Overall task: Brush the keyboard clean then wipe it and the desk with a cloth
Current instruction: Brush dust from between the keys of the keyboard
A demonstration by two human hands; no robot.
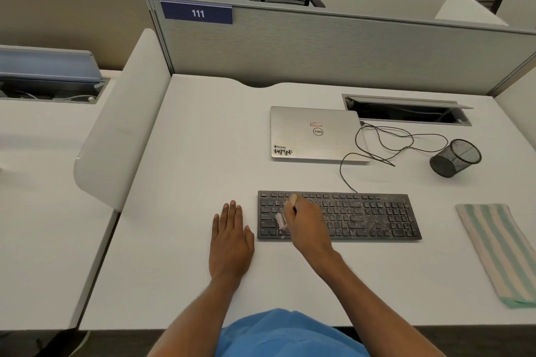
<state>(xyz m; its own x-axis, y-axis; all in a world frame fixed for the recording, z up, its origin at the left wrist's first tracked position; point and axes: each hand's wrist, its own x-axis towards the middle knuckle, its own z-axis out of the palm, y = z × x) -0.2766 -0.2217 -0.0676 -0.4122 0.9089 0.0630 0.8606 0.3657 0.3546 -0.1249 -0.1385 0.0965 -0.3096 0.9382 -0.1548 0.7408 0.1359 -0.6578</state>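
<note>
Head view: right hand (304, 217) grips brush (280, 222), bristles down on the left end of the dusty keyboard (362, 217). Left hand (230, 238) lies flat on desk (203, 153), fingers straight, just beside keyboard at its 9 o'clock. Striped cloth (496, 249) at keyboard's 3 o'clock, apart. Closed laptop (314, 133) at 12, mesh cup (455, 158) on its side at 2.

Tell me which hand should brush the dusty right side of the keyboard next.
Right. The right hand grips the brush over the left keys of the keyboard, so it likely just sweeps rightward. The left hand lies flat on the desk, holding nothing.
</note>
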